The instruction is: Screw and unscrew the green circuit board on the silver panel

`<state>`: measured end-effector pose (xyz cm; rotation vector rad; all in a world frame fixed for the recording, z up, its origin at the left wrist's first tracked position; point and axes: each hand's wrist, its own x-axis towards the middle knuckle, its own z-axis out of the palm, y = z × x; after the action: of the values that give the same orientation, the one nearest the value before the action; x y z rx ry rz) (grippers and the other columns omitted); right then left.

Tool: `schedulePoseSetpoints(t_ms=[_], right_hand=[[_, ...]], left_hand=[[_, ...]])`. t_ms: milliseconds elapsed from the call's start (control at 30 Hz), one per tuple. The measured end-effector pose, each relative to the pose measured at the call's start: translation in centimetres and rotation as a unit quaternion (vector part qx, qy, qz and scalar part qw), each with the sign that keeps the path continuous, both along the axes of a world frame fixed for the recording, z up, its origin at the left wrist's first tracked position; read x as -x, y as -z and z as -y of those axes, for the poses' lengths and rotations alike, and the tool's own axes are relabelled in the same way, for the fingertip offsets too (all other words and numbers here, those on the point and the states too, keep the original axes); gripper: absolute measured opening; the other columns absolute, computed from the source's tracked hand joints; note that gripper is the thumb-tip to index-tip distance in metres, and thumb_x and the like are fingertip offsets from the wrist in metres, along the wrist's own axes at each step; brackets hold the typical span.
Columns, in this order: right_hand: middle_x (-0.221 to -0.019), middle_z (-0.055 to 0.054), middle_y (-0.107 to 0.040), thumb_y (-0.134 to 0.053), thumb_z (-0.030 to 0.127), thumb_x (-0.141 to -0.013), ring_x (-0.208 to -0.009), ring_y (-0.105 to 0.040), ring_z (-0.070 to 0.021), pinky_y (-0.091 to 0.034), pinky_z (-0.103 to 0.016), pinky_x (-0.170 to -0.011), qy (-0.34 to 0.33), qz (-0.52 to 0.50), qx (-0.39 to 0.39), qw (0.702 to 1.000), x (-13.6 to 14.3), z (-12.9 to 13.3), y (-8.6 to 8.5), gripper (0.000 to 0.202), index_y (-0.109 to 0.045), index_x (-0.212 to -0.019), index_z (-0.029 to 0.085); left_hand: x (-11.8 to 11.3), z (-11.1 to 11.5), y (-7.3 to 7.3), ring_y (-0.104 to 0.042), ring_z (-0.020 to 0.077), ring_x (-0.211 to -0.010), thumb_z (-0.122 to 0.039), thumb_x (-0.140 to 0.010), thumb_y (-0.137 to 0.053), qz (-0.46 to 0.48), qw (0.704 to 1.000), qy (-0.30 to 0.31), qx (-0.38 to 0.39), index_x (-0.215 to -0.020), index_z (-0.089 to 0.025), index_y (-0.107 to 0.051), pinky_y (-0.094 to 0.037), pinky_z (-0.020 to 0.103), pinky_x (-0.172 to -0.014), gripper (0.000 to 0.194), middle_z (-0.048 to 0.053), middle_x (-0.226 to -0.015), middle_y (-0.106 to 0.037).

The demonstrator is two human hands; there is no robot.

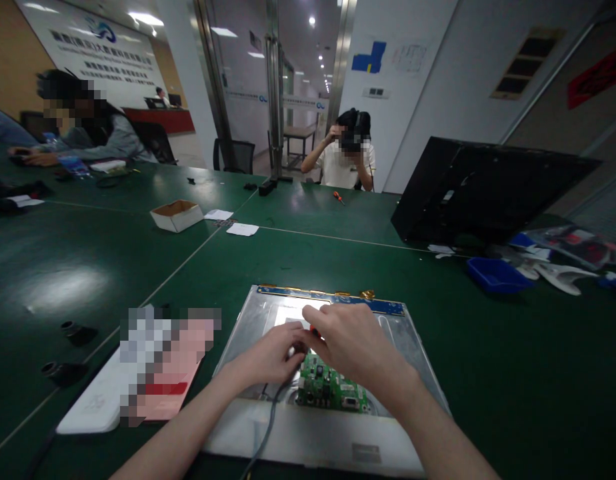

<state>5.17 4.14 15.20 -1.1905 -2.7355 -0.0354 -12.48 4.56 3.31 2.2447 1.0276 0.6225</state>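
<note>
Head view: Two bare hands are brought together over a flat metal-backed panel point(318, 433), laid on the green desk point(298, 267) at lower centre. A small red item point(315, 330), mostly hidden, is closed in the fingers of the right hand point(351, 333). The fingers of the left hand point(275, 350) are drawn narrow at the upper left of one green circuit board point(328, 383), perhaps to steady the work; whether anything is pinched there cannot be told. The panel is apparently laid flat so that the board can be reached from above. One dark cable point(271, 427) is run from beneath the left hand towards the bottom edge, seemingly kept clear of the board.

At lower left, two flat items, one white point(95, 400) and one pink point(181, 373), are placed side by side near two black cups point(78, 331). One open box point(173, 223) is seen at left of centre, one screwdriver point(339, 197) at upper centre, and one blue tray point(498, 275) below one black casing point(488, 193) at right.
</note>
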Motion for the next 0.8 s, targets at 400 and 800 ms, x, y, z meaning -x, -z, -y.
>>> schedulePoseSetpoints(t_ms=[400,800], right_hand=[[-0.075,-0.003,-0.068,-0.054,0.036,-0.089,-0.064,-0.059,-0.0168,-0.018,-0.029,-0.052,0.017,-0.008,-0.016,1.0,0.12,-0.12,0.08,0.016,-0.056,-0.085,0.02],[-0.085,-0.003,-0.065,-0.052,0.023,-0.082,-0.074,-0.056,-0.0156,-0.028,-0.028,-0.056,-0.04,-0.065,0.016,0.997,-0.14,0.23,-0.13,0.01,-0.051,-0.092,0.02]], left_hand=[[-0.02,0.07,0.2,-0.057,0.0215,-0.085,-0.01,-0.076,-0.05,0.002,1.0,-0.009,0.016,-0.086,-0.017,-0.061,-0.046,0.033,-0.077,0.016,0.005,-0.091,-0.062],[-0.05,0.1,0.28,-0.057,0.0214,-0.084,-0.009,-0.075,-0.05,0.003,1.0,-0.014,0.008,-0.086,-0.016,-0.059,-0.046,0.032,-0.075,0.016,0.005,-0.089,-0.061]])
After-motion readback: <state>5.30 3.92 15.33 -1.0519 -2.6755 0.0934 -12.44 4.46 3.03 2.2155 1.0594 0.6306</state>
